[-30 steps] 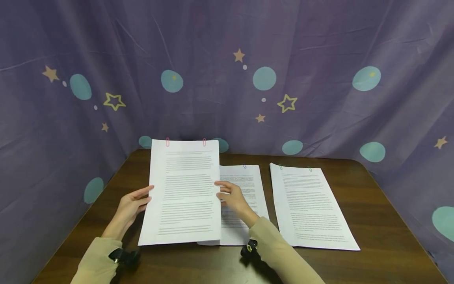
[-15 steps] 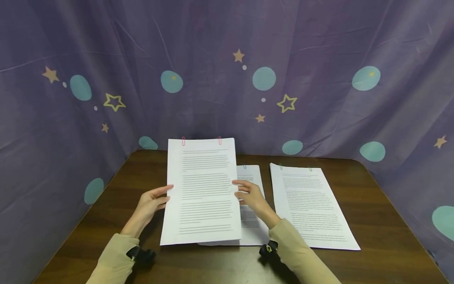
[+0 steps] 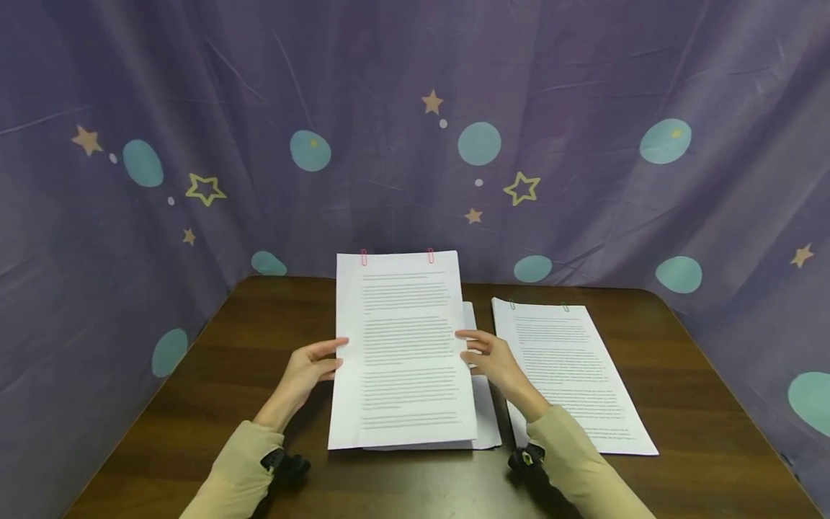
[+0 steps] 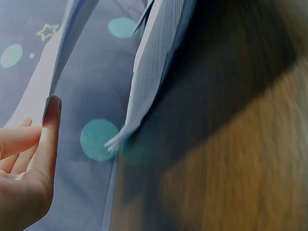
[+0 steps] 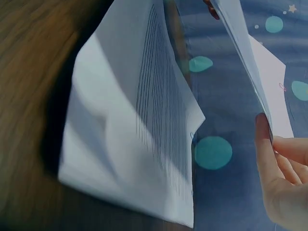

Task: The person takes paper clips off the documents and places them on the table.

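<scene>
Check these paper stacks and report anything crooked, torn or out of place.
Nothing stands out. The held sheaf with pink clips is gripped squarely by the left hand and right hand; the right stack lies flat and tidy.

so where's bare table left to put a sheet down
Left third of the table is bare wood, left of the left hand. A narrower strip lies right of the green-clipped stack. The middle is crowded: the held pink-clipped stack hangs over the flat middle stack.
</scene>
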`<move>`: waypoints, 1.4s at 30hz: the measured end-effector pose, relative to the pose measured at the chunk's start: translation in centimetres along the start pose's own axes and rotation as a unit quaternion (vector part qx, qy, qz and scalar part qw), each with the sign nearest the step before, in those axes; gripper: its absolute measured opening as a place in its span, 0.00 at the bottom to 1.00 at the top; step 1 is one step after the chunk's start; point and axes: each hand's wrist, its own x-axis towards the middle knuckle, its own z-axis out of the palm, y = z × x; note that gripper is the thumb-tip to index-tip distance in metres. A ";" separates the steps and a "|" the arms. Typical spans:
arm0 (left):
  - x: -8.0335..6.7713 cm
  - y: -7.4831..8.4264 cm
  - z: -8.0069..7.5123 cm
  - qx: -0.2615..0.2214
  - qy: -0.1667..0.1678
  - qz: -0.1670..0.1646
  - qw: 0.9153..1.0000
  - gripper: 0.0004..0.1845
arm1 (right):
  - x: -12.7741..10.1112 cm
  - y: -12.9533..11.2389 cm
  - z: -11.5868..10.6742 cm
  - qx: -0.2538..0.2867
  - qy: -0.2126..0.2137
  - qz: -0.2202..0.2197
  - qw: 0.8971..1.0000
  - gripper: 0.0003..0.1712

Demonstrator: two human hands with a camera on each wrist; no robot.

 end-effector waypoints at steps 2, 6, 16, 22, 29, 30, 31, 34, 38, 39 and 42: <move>0.1 0.2 0.5 0.008 -0.012 0.002 1.000 0.21 | -0.1 0.2 -0.8 -0.010 -0.005 -0.003 1.000 0.22; 0.2 0.7 1.5 0.025 -0.044 0.013 0.999 0.22 | -0.4 0.9 -2.4 -0.017 -0.017 -0.014 1.000 0.23; 0.5 0.7 4.2 0.003 -0.074 0.037 0.997 0.23 | -1.5 1.3 -5.2 -0.042 -0.012 -0.012 0.999 0.25; 0.4 1.3 5.4 -0.006 -0.060 0.038 0.997 0.22 | -1.1 0.6 -6.6 -0.079 -0.009 -0.051 0.995 0.23; -0.6 3.2 6.4 0.009 -0.052 0.049 0.997 0.20 | 1.2 -2.8 -8.6 -0.179 0.043 -0.143 0.972 0.20; -0.7 3.3 6.5 0.010 -0.048 0.050 0.998 0.20 | 1.5 -3.4 -8.8 -0.194 0.053 -0.154 0.967 0.19; -0.7 3.3 6.7 0.011 -0.044 0.050 0.998 0.20 | 1.8 -4.1 -9.0 -0.208 0.063 -0.163 0.962 0.19; -0.4 2.6 6.9 0.001 -0.031 0.047 0.998 0.20 | 2.6 -5.9 -9.5 -0.244 0.087 -0.183 0.948 0.18; 0.2 1.4 7.2 -0.015 -0.016 0.037 0.999 0.20 | 3.5 -7.9 -9.6 -0.270 0.106 -0.208 0.934 0.17; 0.3 1.2 7.3 -0.015 -0.013 0.036 0.999 0.20 | 3.8 -8.3 -9.5 -0.274 0.108 -0.216 0.931 0.16; 0.3 1.0 7.5 -0.014 -0.007 0.040 0.999 0.20 | 4.5 -9.3 -9.2 -0.276 0.109 -0.229 0.927 0.14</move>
